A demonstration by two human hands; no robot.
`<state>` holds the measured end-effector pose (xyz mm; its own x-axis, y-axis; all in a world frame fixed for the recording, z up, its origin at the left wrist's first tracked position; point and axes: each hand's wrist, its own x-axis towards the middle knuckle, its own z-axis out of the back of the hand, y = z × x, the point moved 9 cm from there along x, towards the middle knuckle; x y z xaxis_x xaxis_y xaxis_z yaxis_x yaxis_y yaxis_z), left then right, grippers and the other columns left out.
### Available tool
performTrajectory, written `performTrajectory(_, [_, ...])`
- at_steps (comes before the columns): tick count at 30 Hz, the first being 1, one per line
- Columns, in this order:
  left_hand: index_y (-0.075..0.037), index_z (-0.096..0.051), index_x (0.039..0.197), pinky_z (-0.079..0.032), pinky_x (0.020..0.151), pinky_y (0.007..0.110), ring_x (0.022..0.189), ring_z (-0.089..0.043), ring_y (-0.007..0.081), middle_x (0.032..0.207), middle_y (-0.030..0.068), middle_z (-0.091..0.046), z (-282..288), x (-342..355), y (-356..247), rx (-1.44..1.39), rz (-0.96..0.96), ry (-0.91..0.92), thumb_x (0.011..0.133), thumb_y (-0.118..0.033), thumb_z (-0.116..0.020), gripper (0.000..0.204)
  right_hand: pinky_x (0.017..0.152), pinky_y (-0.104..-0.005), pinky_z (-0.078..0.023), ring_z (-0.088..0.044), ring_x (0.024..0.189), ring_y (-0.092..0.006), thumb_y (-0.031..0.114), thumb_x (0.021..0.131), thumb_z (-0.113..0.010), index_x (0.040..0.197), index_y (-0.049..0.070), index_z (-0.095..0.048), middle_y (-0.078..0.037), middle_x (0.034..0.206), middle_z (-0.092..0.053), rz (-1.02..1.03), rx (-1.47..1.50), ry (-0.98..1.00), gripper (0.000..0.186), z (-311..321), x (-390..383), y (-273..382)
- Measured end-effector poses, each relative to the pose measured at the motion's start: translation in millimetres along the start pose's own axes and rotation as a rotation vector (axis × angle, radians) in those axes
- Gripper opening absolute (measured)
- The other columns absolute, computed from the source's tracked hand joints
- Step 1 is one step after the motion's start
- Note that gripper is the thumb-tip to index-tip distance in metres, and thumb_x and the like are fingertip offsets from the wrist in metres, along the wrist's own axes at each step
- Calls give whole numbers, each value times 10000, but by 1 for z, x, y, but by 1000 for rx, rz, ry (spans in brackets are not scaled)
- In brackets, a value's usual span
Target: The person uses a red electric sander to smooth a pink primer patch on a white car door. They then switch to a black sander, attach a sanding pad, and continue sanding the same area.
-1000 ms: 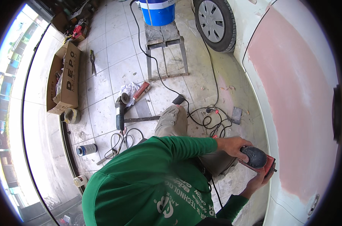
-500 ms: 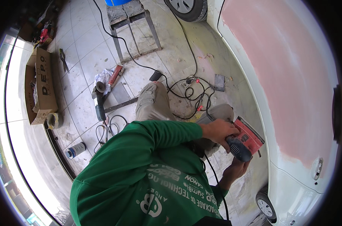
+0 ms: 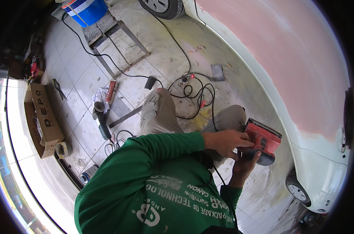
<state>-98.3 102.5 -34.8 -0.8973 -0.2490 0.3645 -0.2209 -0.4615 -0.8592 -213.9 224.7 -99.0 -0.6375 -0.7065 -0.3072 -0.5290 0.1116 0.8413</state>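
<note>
A red-and-black sander is clamped at its dark end by the right hand and touched by the left hand, whose grip cannot be told, with a white car to the hands' right and looped black cable beyond them.

Tiled floor: grinder, perhaps pliers

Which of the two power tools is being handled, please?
The red sander: the right hand supports it and the left hand is against it. The dark angle grinder lies to the left, away from both hands.
</note>
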Motion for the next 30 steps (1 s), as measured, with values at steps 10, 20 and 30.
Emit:
performTrajectory(10, [-121, -416, 1628, -301, 1275, 550, 1534, -389, 380, 1699, 162, -351, -22, -16, -8, -142, -38, 321, 792, -205, -842, 942, 1204, -496, -326, -516, 1413, -283, 606, 1029, -587, 1569, 61, -421, -154, 1503, -574, 137, -144, -122, 785, 46, -38, -3])
performTrajectory(20, [-86, -445, 1602, -296, 1274, 531, 1567, -345, 358, 1730, 164, -285, -40, -1, -4, -444, -113, 407, 820, -182, -837, 880, 1139, -472, -458, -638, 1246, -279, 223, 1025, -684, 1500, 16, -496, -126, 1345, -663, 228, 67, -365, 551, 46, -52, 10])
performTrajectory(30, [-70, -702, 1359, -581, 971, 383, 1227, -685, 245, 1420, 151, -665, 162, -23, 215, -323, 509, -197, 939, -158, -788, 438, 874, -396, -555, -617, 959, -185, 146, 922, -640, 1404, 36, -514, -70, 1043, -627, 220, 306, -537, 510, 23, -36, 84])
